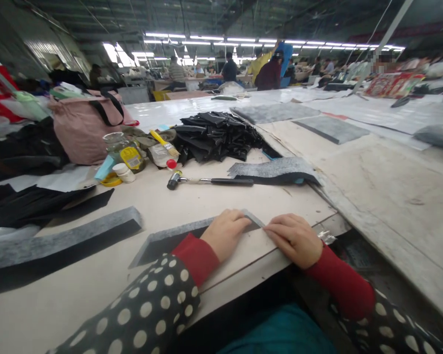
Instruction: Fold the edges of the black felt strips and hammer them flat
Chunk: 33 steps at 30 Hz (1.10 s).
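My left hand (225, 232) and my right hand (294, 238) rest side by side near the table's front edge. Both press down on a narrow grey felt strip with a black underside (162, 242) that runs away to the left. The left hand's fingers are curled over the strip's right end. My right hand's fingers lie flat and together, pointing left at the strip's tip. Red cuffs and black polka-dot sleeves cover both arms.
A hammer (206, 181) lies beyond the hands. Behind it are a pile of black pieces (217, 135), grey felt (276, 169), glue bottles and jars (133, 158) and a pink bag (83, 125). A longer felt strip (59, 236) lies left. People work far back.
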### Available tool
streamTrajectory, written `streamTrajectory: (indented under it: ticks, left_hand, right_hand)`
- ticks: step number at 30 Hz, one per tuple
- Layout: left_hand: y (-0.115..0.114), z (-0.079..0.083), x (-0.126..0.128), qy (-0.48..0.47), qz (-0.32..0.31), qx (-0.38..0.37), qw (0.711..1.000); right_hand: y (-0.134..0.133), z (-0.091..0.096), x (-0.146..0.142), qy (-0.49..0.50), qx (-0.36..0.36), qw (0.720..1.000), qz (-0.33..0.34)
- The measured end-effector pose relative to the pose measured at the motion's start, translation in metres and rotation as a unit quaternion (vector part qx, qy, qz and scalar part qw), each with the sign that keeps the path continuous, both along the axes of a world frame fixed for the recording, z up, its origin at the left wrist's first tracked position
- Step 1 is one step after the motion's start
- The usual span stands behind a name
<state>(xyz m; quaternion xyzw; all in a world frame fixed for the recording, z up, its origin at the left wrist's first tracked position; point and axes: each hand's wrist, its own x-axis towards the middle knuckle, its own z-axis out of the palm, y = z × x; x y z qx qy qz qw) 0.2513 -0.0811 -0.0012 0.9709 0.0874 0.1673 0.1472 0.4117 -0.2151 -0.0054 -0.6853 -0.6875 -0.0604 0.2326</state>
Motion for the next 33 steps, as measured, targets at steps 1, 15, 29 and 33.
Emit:
streamTrajectory:
  ticks: [1, 15, 29, 33]
  left_hand:
    - [0.000, 0.001, 0.000, 0.008, -0.004, 0.004, 1.000]
    - [-0.002, 0.000, 0.001, 0.043, -0.008, 0.043, 0.998]
    - [-0.003, -0.001, 0.002, 0.060, 0.009, 0.074, 0.995]
    - [-0.004, -0.002, 0.002, 0.058, 0.012, 0.070, 0.996]
  right_hand:
    - [0.000, 0.002, 0.005, 0.016, -0.009, 1.000, -0.012]
    - [0.062, 0.031, 0.012, 0.481, -0.373, 0.788, -0.097]
    - [0.060, 0.032, 0.019, 0.553, -0.369, 0.741, -0.095]
    - [0.058, 0.030, 0.022, 0.617, -0.358, 0.694, -0.097]
